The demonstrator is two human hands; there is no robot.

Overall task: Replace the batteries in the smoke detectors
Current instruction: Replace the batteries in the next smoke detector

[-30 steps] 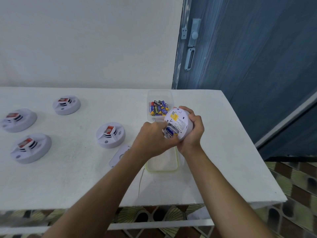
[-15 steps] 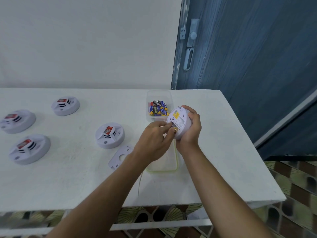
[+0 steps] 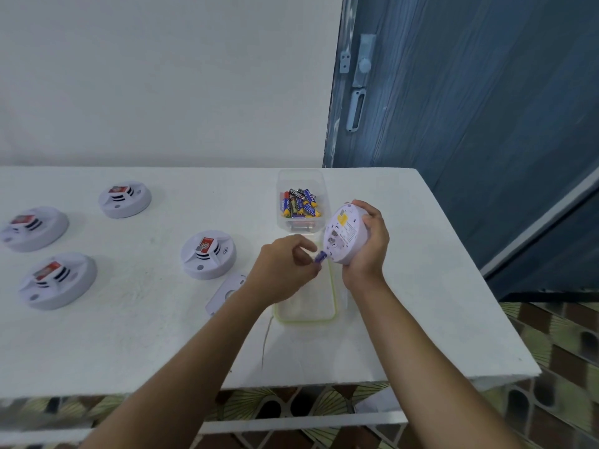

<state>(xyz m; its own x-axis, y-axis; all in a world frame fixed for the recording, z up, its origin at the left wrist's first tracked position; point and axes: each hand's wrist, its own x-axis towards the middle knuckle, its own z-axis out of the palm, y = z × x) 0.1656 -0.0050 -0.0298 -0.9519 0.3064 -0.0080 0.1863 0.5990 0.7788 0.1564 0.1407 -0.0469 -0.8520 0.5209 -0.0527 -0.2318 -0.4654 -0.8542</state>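
Right of centre in the frame, the right hand (image 3: 369,251) is clamped around the rim of a white smoke detector (image 3: 345,233), held tilted above the worktop (image 3: 146,335) with its labelled back towards the camera. The left hand (image 3: 282,270) pinches a small blue battery (image 3: 320,257) at the detector's lower edge. Just behind stands a clear tub of batteries (image 3: 299,205), and other detectors (image 3: 208,254) lie face up at the left.
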